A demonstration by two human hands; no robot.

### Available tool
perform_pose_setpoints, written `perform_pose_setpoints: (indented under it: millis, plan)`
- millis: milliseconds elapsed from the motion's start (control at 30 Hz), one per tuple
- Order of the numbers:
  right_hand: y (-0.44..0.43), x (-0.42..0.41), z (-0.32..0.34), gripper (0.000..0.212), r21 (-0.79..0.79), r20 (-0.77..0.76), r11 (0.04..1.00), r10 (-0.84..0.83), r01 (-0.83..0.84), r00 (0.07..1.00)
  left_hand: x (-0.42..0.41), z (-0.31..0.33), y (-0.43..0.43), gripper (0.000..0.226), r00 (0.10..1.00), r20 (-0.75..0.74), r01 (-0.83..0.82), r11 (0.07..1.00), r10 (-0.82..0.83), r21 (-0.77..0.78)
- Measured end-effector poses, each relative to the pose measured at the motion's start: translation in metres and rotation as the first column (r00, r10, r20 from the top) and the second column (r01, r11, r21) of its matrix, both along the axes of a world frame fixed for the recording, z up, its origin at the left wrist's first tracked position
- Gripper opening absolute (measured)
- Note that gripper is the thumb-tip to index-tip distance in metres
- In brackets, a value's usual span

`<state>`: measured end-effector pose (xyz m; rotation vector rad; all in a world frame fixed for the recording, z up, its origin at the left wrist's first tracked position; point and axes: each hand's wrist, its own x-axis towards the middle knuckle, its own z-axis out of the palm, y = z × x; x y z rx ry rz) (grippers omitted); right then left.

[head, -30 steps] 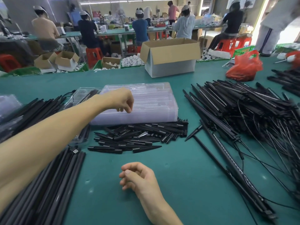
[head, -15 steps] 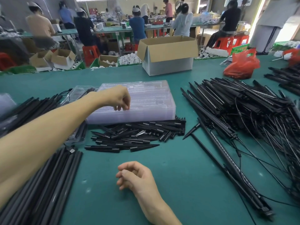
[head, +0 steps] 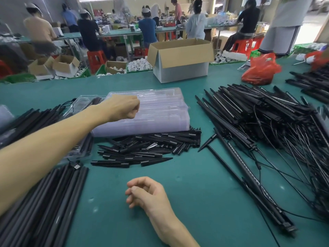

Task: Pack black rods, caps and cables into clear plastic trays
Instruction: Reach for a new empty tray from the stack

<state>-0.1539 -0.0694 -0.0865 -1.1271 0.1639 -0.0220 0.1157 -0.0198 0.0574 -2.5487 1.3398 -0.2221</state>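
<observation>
A stack of clear plastic trays [head: 160, 113] lies in the middle of the green table [head: 204, 193]. My left hand [head: 122, 109] reaches over the stack's left end, fingers curled and pinching the top tray's near edge. My right hand [head: 144, 195] rests on the table in front, fingers loosely curled and holding nothing. Black pointed caps [head: 147, 148] lie heaped just in front of the stack. Plain black rods [head: 44, 202] are piled at the lower left. Black rods with cables [head: 267, 122] form a big tangle on the right.
A clear tray holding black parts [head: 81, 106] sits left of the stack, partly under my arm. An open cardboard box [head: 179, 68] and a red plastic bag [head: 260, 68] stand at the table's far side. Several people work at benches beyond.
My left hand has risen from the stack's front edge onto its top, and its fingers have curled in. My right hand has stayed where it was.
</observation>
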Motion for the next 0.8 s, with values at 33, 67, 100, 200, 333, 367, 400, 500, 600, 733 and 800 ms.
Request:
perform_pose_setpoints:
  millis: [33, 67, 100, 200, 333, 367, 400, 500, 600, 733, 800]
  plan:
    - [0.0, 0.0, 0.0, 0.013, -0.002, -0.001, 1.0, -0.001, 0.001, 1.0, 0.0, 0.002, 0.001, 0.01, 1.0, 0.02, 0.016, 1.0, -0.016, -0.025]
    - [0.0, 0.0, 0.001, 0.012, -0.006, -0.003, 1.0, -0.002, 0.002, 1.0, 0.001, 0.003, 0.002, 0.009, 0.999, 0.03, 0.034, 0.998, -0.032, -0.051]
    - [0.0, 0.001, 0.001, 0.012, -0.007, -0.005, 1.0, -0.004, 0.004, 1.0, 0.002, 0.003, 0.002, 0.011, 0.998, 0.033, 0.049, 0.996, -0.047, -0.075]
    - [0.001, 0.002, 0.001, 0.013, 0.0, -0.008, 1.0, -0.006, 0.006, 1.0, 0.002, 0.001, 0.006, 0.019, 0.994, 0.047, 0.107, 0.986, -0.101, -0.13]
    - [0.001, 0.004, 0.001, 0.012, 0.017, -0.002, 1.0, 0.002, -0.002, 1.0, -0.003, -0.003, 0.002, 0.022, 0.977, 0.138, 0.179, 0.978, -0.163, -0.112]
    - [0.001, 0.005, 0.001, 0.014, 0.022, -0.001, 1.0, 0.004, -0.004, 1.0, -0.005, -0.003, -0.002, 0.022, 0.972, 0.153, 0.196, 0.975, -0.178, -0.108]
    - [0.002, 0.005, 0.001, 0.016, 0.027, -0.001, 1.0, 0.007, -0.007, 1.0, -0.007, -0.004, -0.007, 0.022, 0.968, 0.163, 0.211, 0.97, -0.19, -0.119]
    - [0.002, 0.006, -0.001, 0.017, 0.031, 0.004, 0.999, 0.01, -0.011, 1.0, -0.014, -0.003, -0.026, 0.02, 0.968, 0.156, 0.224, 0.957, -0.196, -0.185]
    - [0.002, 0.006, -0.003, 0.015, 0.037, 0.01, 0.999, 0.013, -0.014, 1.0, -0.017, -0.004, -0.041, 0.019, 0.983, 0.056, 0.185, 0.964, -0.178, -0.189]
    - [0.001, 0.005, -0.002, 0.014, 0.031, 0.012, 0.999, 0.009, -0.009, 1.0, -0.012, -0.006, -0.044, 0.012, 0.987, -0.089, 0.108, 0.964, -0.133, -0.245]
    - [0.0, 0.004, -0.002, 0.01, 0.02, 0.012, 1.0, 0.005, -0.006, 1.0, -0.009, -0.009, -0.043, 0.01, 0.985, -0.113, 0.099, 0.961, -0.132, -0.259]
